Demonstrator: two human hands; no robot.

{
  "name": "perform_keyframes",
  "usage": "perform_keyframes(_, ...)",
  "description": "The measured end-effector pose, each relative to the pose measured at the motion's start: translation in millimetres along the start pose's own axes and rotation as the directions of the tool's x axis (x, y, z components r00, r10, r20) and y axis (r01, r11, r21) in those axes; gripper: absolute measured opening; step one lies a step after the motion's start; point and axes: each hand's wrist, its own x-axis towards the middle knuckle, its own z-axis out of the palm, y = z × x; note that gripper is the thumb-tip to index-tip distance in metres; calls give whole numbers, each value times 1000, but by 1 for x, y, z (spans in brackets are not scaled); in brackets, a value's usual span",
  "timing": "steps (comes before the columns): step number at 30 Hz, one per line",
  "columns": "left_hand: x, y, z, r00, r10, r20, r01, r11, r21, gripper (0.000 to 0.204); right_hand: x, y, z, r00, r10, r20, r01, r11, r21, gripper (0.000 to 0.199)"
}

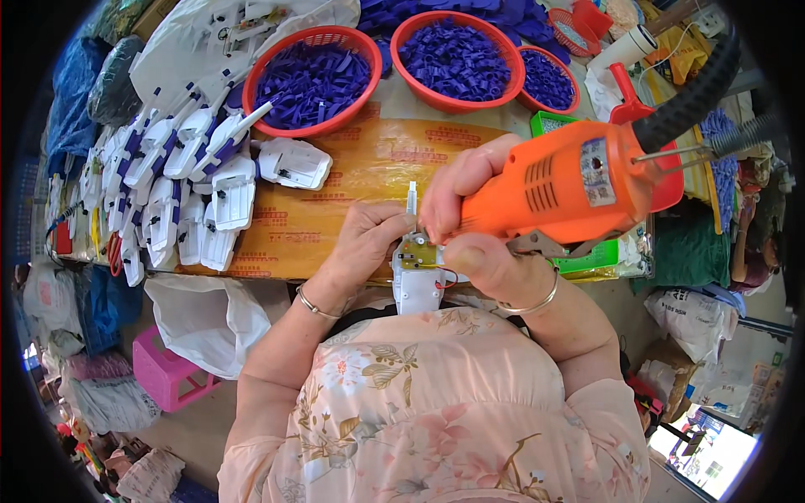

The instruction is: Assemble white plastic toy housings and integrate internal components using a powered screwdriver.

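My right hand (476,258) is wrapped round an orange electric screwdriver (520,189), which is tilted across the front of the table. A dark cable and a metal spring run from its back end to the upper right. My left hand (366,238) has its fingers closed on the upper part of a white plastic toy housing (419,293), just left of the screwdriver's front end. On the housing sits a small yellowish circuit board (422,254) with a red wire beside it. My right hand hides the screwdriver's tip.
White and purple plastic assemblies (194,142) pile up on the left, with a loose white shell (293,163) beside them. Red baskets of purple parts (312,84) line the back. A green tray (589,257) and red scoop (629,96) lie right. A pink stool (168,369) stands below left.
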Motion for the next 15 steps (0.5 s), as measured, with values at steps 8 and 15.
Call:
perform_keyframes(8, -4, 6, -1, 999, 39, 12, -39, 999, -13, 23, 5, 5, -5, 995, -66, 69, 80, 973, -216, 52)
perform_keyframes(15, -3, 4, -3, 995, 102, 20, -102, 995, 5, 25, 6, 8, -2, 997, -56, 60, 68, 970, -232, 48)
